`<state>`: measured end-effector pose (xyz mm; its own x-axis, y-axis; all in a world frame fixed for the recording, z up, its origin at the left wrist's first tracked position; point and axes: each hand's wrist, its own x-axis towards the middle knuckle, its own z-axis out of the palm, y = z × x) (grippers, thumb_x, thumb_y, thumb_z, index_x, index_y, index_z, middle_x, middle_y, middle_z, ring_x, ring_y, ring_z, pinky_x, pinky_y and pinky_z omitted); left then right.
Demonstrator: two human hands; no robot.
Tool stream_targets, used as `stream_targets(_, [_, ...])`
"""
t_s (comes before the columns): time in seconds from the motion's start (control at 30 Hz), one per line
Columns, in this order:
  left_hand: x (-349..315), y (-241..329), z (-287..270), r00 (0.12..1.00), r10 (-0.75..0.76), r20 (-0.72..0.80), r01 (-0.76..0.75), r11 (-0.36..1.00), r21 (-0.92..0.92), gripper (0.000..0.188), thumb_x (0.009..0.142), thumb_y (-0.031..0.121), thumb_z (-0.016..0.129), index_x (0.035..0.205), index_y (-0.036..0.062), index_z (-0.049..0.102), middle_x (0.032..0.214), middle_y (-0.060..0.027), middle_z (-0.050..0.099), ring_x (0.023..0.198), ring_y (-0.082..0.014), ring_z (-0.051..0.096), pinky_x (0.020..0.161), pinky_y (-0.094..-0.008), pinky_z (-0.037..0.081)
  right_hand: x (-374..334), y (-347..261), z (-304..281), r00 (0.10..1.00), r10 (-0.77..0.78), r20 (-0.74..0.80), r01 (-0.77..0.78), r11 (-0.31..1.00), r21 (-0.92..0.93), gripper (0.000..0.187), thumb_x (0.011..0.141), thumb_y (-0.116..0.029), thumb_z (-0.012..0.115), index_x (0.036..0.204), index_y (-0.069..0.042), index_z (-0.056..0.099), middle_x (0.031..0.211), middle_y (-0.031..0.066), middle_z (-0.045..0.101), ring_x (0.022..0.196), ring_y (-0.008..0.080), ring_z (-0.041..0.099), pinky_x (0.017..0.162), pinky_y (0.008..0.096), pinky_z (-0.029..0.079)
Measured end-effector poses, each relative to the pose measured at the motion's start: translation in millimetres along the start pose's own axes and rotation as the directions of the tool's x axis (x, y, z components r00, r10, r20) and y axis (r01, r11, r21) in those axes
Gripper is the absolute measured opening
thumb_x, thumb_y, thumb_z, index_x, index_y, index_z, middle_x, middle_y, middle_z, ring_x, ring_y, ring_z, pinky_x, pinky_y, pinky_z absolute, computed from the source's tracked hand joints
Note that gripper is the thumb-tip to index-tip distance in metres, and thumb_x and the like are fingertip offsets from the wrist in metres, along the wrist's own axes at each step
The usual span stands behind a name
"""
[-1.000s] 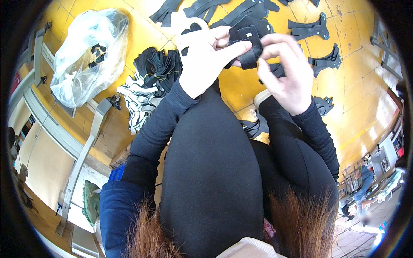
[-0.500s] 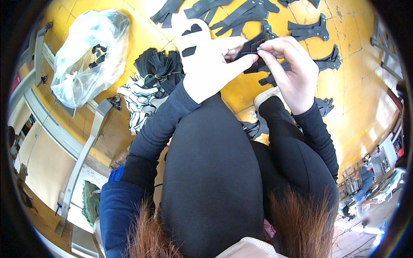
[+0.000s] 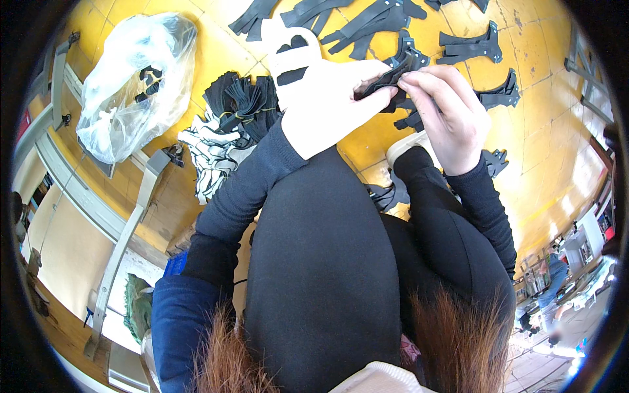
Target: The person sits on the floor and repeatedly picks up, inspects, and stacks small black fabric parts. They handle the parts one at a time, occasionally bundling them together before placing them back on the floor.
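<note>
While the left hand (image 3: 327, 98) holds the folded black cloth (image 3: 385, 80) at one o'clock and the right hand (image 3: 449, 111) pinches its edge, the cloth could slip to the yellow floor (image 3: 537, 131) if the left hand's grip gets too loose.

The head fisheye looks down over the lap (image 3: 321, 262).
</note>
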<state>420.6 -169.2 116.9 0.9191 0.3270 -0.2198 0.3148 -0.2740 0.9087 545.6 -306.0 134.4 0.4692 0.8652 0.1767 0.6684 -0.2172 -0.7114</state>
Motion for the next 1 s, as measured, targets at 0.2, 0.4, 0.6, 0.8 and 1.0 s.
stream_targets(0.2, [-6, -10, 5, 0.998, -0.059, 0.014, 0.06, 0.994, -0.086, 0.025, 0.085, 0.026, 0.066, 0.094, 0.0032, 0.066, 0.063, -0.0039, 0.057, 0.053, -0.0114, 0.051, 0.05, -0.024, 0.04, 0, 3, 2, 0.991, 0.021, 0.133, -0.029, 0.998, 0.062, 0.012, 0.08, 0.003, 0.064, 0.091, 0.001, 0.061, 0.085, 0.0106, 0.059, 0.075, 0.0228, 0.06, 0.068, 0.0267, 0.049])
stream_targets(0.4, [-4, -13, 5, 0.995, -0.092, 0.023, 0.095, 0.989, -0.116, 0.024, 0.084, 0.025, 0.068, 0.078, 0.0027, 0.061, 0.058, -0.0008, 0.053, 0.053, -0.0055, 0.049, 0.049, -0.0219, 0.037, -1, 10, 10, 0.986, -0.008, 0.165, -0.003, 0.998, 0.069, 0.013, 0.082, 0.001, 0.058, 0.095, -0.001, 0.055, 0.087, 0.0122, 0.051, 0.079, 0.0292, 0.056, 0.07, 0.0337, 0.046])
stream_targets(0.6, [20, -42, 2, 0.957, -0.279, 0.075, 0.278, 0.82, -0.5, 0.028, 0.081, 0.022, 0.072, 0.066, 0.0106, 0.051, 0.062, 0.0006, 0.055, 0.061, -0.0059, 0.061, 0.05, -0.0178, 0.041, -11, 22, 17, 0.972, -0.005, 0.237, -0.021, 0.994, 0.11, 0.011, 0.083, 0.002, 0.056, 0.092, -0.002, 0.051, 0.085, 0.0126, 0.049, 0.078, 0.0306, 0.054, 0.07, 0.0337, 0.045])
stream_targets(0.8, [45, -113, 49, 0.828, -0.245, 0.504, 0.434, 0.849, -0.301, 0.026, 0.084, 0.025, 0.068, 0.095, 0.0023, 0.063, 0.074, -0.0016, 0.062, 0.061, -0.0077, 0.058, 0.056, -0.0209, 0.046, -10, 46, -18, 0.967, 0.241, 0.077, -0.245, 0.968, 0.047, 0.012, 0.084, 0.002, 0.061, 0.094, 0.001, 0.055, 0.086, 0.0041, 0.056, 0.077, 0.0107, 0.054, 0.072, 0.0229, 0.045])
stream_targets(1.0, [79, -141, 111, 0.872, -0.096, 0.48, 0.066, 0.995, 0.079, 0.036, 0.083, 0.029, 0.063, 0.107, 0.0023, 0.06, 0.079, -0.0132, 0.064, 0.068, -0.0208, 0.063, 0.063, -0.0325, 0.049, -32, 76, -43, 0.784, 0.598, -0.169, -0.445, 0.731, 0.518, 0.013, 0.084, 0.002, 0.065, 0.089, -0.003, 0.054, 0.084, -0.0007, 0.057, 0.08, 0.0057, 0.053, 0.071, 0.0178, 0.042])
